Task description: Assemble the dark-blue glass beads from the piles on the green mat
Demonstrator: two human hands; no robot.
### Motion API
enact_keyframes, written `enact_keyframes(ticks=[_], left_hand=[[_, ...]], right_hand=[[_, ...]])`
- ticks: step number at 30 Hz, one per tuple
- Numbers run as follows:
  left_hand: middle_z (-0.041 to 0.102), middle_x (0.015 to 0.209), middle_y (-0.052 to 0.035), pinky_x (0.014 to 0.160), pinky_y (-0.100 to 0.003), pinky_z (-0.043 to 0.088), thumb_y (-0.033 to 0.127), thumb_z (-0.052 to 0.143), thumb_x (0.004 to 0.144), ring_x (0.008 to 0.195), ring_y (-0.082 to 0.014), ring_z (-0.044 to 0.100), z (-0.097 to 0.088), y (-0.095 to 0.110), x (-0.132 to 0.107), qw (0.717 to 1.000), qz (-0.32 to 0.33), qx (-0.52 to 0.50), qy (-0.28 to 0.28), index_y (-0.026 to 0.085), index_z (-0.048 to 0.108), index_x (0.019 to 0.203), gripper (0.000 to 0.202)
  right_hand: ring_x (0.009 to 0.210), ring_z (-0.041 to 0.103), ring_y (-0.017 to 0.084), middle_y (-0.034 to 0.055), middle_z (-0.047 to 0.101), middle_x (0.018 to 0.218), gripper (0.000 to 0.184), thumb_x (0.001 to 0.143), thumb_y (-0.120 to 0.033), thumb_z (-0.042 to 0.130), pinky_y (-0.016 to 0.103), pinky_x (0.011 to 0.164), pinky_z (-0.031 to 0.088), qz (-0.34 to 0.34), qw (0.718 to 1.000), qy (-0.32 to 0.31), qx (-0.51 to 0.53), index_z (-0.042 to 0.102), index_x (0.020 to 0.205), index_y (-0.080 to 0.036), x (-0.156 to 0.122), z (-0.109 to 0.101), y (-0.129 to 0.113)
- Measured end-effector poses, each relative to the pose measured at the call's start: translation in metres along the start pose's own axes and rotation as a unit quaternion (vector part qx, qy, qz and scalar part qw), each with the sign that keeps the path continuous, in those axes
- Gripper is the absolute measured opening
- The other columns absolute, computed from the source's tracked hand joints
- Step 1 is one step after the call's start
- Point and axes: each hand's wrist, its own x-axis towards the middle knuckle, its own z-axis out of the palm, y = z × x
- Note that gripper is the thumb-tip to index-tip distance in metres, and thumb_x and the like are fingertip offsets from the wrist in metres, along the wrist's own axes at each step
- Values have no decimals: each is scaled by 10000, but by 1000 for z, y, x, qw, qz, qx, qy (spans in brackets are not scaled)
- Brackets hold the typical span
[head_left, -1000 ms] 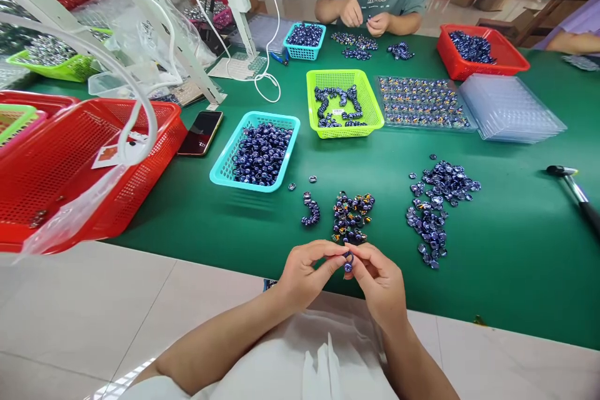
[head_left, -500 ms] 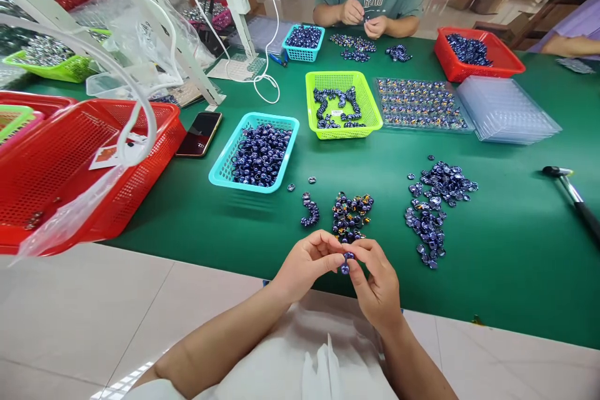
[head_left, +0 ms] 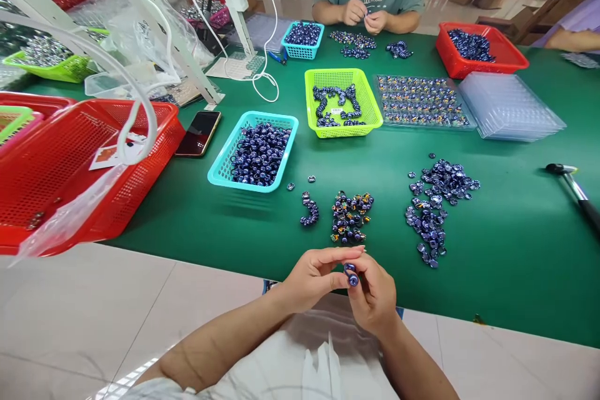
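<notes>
The green table [head_left: 492, 262] fills the view. A red basket [head_left: 154, 131] sits at its left edge. Toward the middle stand a teal basket [head_left: 220, 169] full of dark blue pieces and a green basket [head_left: 312, 106] holding linked strings of them. Near the front edge lie a loose pile [head_left: 435, 200] and a smaller heap [head_left: 350, 217] with orange flecks.

Just over that front edge, the left hand [head_left: 312, 278] and right hand [head_left: 375, 297] meet, with the fingertips of both clenched on one small blue piece [head_left: 351, 275] held off the table. To my eye the work is fine fitting. It likely goes best with the piece pinched at its rim, the hands braced against each other, and pressure applied straight rather than twisted so nothing slips.

The piece's shape, and whether it is one part or two, is too small to tell. The right fingers cover its underside. The red basket is cut off at the left, and a worker's hands at the far edge hold something I cannot make out.
</notes>
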Motion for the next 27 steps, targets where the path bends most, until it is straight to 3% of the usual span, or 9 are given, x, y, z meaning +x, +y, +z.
enact_keyframes(ticks=[5,11,13,16,21,23,24,27], left_hand=[[677,1314,-103,1073,-426,459,241,798,782,1260,-302,592,-3,0,1,1000,-2,7,5,246,753,1141,362],[684,1259,-136,1035,-424,483,265,793,784,1180,-276,624,-19,20,3,994,-49,92,-14,176,676,1219,459],[698,1212,-128,977,-404,518,271,820,748,1102,-259,656,-21,26,2,991,-64,118,8,168,666,1188,476],[740,1011,-92,862,-355,553,317,767,798,916,-212,691,-18,30,1,980,-62,182,53,148,691,1021,290],[745,849,-40,747,-300,566,337,714,827,787,-185,697,-22,47,0,957,-9,268,115,167,702,895,184],[750,847,-30,761,-291,561,350,735,803,790,-185,702,-38,65,1,916,56,337,210,183,720,917,203],[754,868,-28,786,-294,556,360,738,800,808,-189,704,-50,77,3,879,96,381,270,194,730,937,215],[762,962,-36,832,-329,548,396,702,828,853,-217,710,-91,112,10,731,171,499,433,224,738,1033,271]], right_hand=[[723,662,161,35,694,858,128,957,-221,461,267,641,536,3,1000,-6,15,578,1009,-226,-1,2,2],[771,661,177,53,686,880,174,963,-144,476,297,673,544,1,997,-57,-43,595,1074,-204,6,-2,11],[774,663,189,66,691,887,217,958,-122,499,314,671,547,-21,994,-42,-97,585,1145,-192,8,-2,13],[816,673,214,97,709,944,342,949,-102,525,337,680,559,-77,985,-21,-154,534,1282,-178,10,3,11],[906,674,211,113,704,1039,536,966,-107,508,335,740,573,-95,982,-53,-151,363,1477,-179,15,3,10],[953,671,215,112,695,1083,512,979,-146,503,354,803,569,-59,981,-49,-178,376,1473,-193,18,-10,17],[962,668,221,111,693,1089,464,987,-173,493,368,821,564,-30,978,-34,-206,420,1444,-203,19,-20,23],[1010,648,272,132,680,1115,323,998,-285,468,428,848,543,62,947,5,-315,574,1289,-194,26,-63,45]])
